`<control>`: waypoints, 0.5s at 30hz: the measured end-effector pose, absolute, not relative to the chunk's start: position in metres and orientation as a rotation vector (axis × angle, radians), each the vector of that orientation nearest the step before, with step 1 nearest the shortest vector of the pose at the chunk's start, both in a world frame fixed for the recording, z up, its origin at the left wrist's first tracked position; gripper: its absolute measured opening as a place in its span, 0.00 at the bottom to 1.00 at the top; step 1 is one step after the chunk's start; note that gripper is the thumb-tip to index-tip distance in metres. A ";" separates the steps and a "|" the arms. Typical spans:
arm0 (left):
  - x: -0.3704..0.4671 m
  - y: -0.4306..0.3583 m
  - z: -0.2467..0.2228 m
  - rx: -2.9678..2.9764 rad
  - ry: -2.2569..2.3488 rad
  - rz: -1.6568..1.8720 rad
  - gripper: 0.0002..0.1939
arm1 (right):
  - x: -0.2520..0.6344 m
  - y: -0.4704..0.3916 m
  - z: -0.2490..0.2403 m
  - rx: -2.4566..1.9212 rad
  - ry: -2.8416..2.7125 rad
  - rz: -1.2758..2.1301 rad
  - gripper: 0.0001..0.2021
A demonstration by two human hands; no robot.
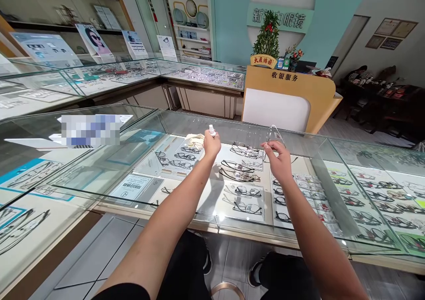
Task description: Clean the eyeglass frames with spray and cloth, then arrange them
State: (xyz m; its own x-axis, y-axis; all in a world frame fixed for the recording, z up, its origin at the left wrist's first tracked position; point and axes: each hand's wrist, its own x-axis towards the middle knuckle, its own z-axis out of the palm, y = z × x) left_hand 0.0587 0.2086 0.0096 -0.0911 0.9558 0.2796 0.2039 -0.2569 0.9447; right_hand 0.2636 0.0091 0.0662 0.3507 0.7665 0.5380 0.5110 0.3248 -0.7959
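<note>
My left hand [212,145] is closed around a small bottle with a white spray top [211,130], held upright above the glass counter. Most of the bottle is hidden inside my fingers. To the right, my right hand [279,155] pinches a pair of eyeglasses [281,136] with a thin, light-coloured frame, raised over the counter. A cream cloth [194,141] lies just left of my left hand. Under the glass top, between my arms, several dark-framed eyeglasses [239,175] rest in rows.
The glass display counter [219,218] spans the space before me, with more frames at right [372,220]. Folded papers [33,144] lie on its left part. Farther back are a second display case [199,76] and a wooden cashier desk [279,82] bearing a plant [266,36].
</note>
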 end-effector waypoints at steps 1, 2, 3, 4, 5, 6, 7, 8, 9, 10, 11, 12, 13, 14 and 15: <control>0.060 0.207 0.013 1.476 1.320 1.421 0.10 | 0.264 0.009 0.067 -1.324 -1.302 0.246 0.14; 0.062 0.205 0.017 1.461 1.302 1.443 0.11 | 0.264 0.009 0.068 -1.318 -1.304 0.245 0.14; 0.065 0.202 0.023 1.454 1.237 1.470 0.13 | 0.264 0.008 0.069 -1.309 -1.309 0.250 0.14; 0.067 0.197 0.030 1.452 1.129 1.486 0.15 | 0.263 0.007 0.070 -1.301 -1.312 0.258 0.14; 0.069 0.191 0.038 1.444 0.998 1.482 0.18 | 0.263 0.007 0.071 -1.294 -1.315 0.267 0.14; 0.071 0.184 0.047 1.429 0.860 1.452 0.20 | 0.263 0.006 0.072 -1.289 -1.312 0.271 0.14; 0.072 0.176 0.056 1.407 0.740 1.387 0.22 | 0.262 0.005 0.073 -1.285 -1.308 0.272 0.14; 0.073 0.167 0.064 1.385 0.647 1.294 0.23 | 0.262 0.005 0.074 -1.280 -1.304 0.270 0.14; 0.073 0.158 0.072 1.362 0.571 1.187 0.24 | 0.261 0.004 0.075 -1.276 -1.302 0.267 0.14; 0.073 0.150 0.079 1.340 0.508 1.076 0.25 | 0.261 0.003 0.075 -1.270 -1.303 0.266 0.14; 0.072 0.142 0.084 1.318 0.459 0.974 0.28 | 0.260 0.003 0.076 -1.264 -1.311 0.272 0.14; 0.071 0.135 0.088 1.296 0.422 0.884 0.34 | 0.259 0.003 0.076 -1.259 -1.325 0.285 0.14; 0.070 0.130 0.091 1.273 0.395 0.811 0.38 | 0.259 0.003 0.077 -1.255 -1.342 0.306 0.14; 0.068 0.126 0.093 1.250 0.375 0.753 0.41 | 0.258 0.003 0.077 -1.247 -1.360 0.335 0.15; 0.068 0.122 0.095 1.229 0.359 0.708 0.43 | 0.257 0.003 0.077 -1.236 -1.376 0.375 0.15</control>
